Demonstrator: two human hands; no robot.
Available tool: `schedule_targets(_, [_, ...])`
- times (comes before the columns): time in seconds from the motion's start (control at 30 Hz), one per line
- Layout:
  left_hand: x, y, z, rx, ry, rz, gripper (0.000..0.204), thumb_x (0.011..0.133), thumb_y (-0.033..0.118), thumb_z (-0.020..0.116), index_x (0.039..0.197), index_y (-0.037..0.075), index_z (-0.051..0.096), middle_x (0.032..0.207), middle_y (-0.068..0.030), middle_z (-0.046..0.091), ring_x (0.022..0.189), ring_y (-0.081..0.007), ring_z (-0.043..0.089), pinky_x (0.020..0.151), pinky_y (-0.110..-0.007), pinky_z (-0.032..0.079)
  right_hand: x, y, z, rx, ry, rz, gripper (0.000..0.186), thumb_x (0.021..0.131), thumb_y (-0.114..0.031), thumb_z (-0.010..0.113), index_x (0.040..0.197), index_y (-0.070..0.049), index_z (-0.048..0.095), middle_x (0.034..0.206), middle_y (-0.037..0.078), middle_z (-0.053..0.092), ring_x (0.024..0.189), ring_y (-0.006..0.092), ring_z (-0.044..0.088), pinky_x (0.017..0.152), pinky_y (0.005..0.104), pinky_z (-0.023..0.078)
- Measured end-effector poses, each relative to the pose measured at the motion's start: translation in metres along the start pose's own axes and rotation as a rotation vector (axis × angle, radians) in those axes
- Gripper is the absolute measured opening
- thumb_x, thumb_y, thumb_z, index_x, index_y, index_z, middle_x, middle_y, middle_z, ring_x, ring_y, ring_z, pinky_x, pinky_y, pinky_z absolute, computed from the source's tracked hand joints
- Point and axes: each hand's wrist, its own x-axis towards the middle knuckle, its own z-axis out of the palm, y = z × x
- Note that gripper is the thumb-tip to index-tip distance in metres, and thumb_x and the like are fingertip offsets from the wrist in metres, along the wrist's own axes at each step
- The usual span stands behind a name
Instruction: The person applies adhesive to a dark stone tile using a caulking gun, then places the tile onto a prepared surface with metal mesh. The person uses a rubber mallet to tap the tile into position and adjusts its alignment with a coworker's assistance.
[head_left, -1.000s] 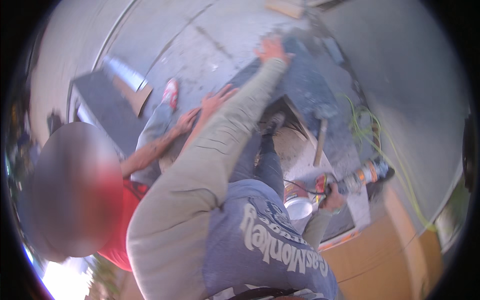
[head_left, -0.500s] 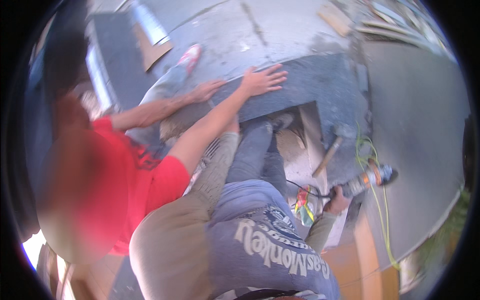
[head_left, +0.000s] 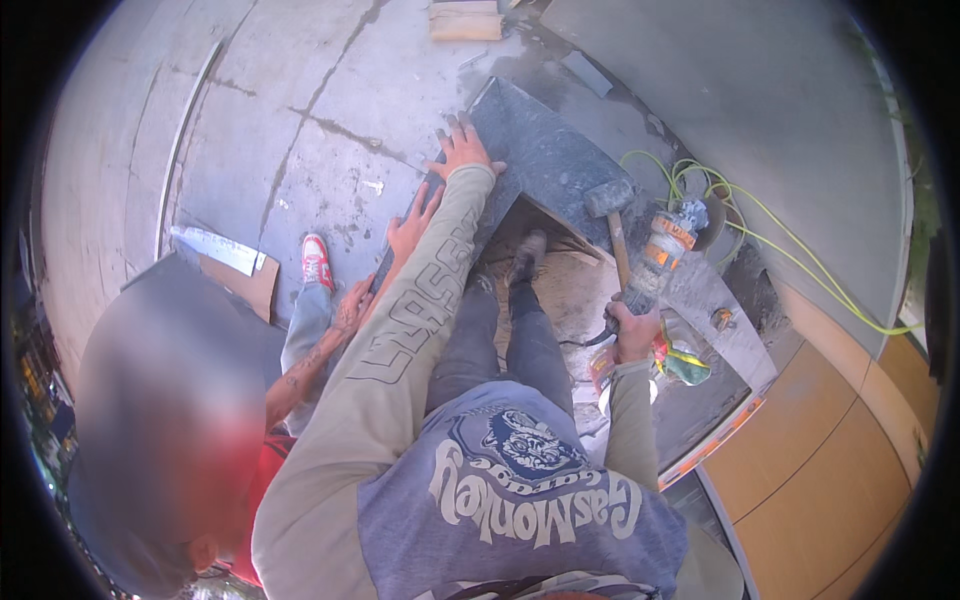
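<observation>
My left hand (head_left: 463, 150) lies with fingers spread on the far left edge of a dark grey stone-like slab (head_left: 555, 140), which has an angled cutout. In my right hand (head_left: 635, 330) is a power grinder (head_left: 656, 258), gripped by its body, its head pointing away from me and a dark disc-like part at the far end. The grinder's black cord (head_left: 598, 337) trails left from it. Beside it a hammer (head_left: 608, 198) rests head-up on the slab, its wooden handle toward my right hand. A co-worker's hands (head_left: 410, 228) touch the slab's left edge, below my left hand.
A co-worker in red (head_left: 262, 490) crouches close on my left. Yellow-green cord (head_left: 780, 250) loops over the grey sheet (head_left: 740, 80) on the right. A colourful bag (head_left: 688, 365) lies below the grinder. Wooden panels (head_left: 810, 450) stand at lower right.
The view has turned, swinging the scene. My left hand, earlier hidden by the co-worker's arm, now lies spread on the slab's far edge. The co-worker's hands have drawn back; my right hand still holds the grinder.
</observation>
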Motion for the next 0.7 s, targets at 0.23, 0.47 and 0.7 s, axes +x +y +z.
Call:
schedule_targets(0.23, [0.017, 0.017, -0.001, 0.107, -0.072, -0.076, 0.127, 0.077, 0.052, 0.086, 0.166, 0.022, 0.0, 0.174, 0.0027, 0.007, 0.159, -0.0268, 0.014, 0.112, -0.077, 0.03, -0.004, 0.015, 0.0, -0.05, 0.094, 0.029, 0.058, 0.069, -0.002, 0.075, 0.123, 0.003, 0.056, 0.104, 0.009, 0.066, 0.091, 0.0199, 0.066, 0.085, 0.0332, 0.054])
schedule_targets(0.47, [0.027, 0.012, 0.02, 0.124, 0.02, -0.006, 0.126, 0.077, 0.051, 0.086, 0.166, 0.016, 0.004, 0.174, -0.0045, 0.007, 0.159, -0.027, 0.013, 0.113, -0.073, 0.032, -0.001, -0.003, -0.002, -0.046, -0.037, -0.016, 0.064, 0.069, -0.002, 0.075, 0.129, 0.003, 0.054, 0.108, 0.009, 0.066, 0.096, 0.0195, 0.065, 0.088, 0.0328, 0.052])
schedule_targets(0.7, [-0.084, 0.05, 0.085, -0.602, -0.508, 0.258, 0.085, 0.074, 0.034, 0.081, 0.145, -0.002, 0.051, 0.139, -0.0224, 0.061, 0.127, -0.0375, 0.06, 0.108, -0.046, 0.046, 0.003, -0.011, -0.017, 0.02, -0.221, -0.051, 0.064, 0.07, -0.006, 0.076, 0.13, 0.003, 0.055, 0.105, 0.008, 0.069, 0.092, 0.0187, 0.067, 0.085, 0.0322, 0.054])
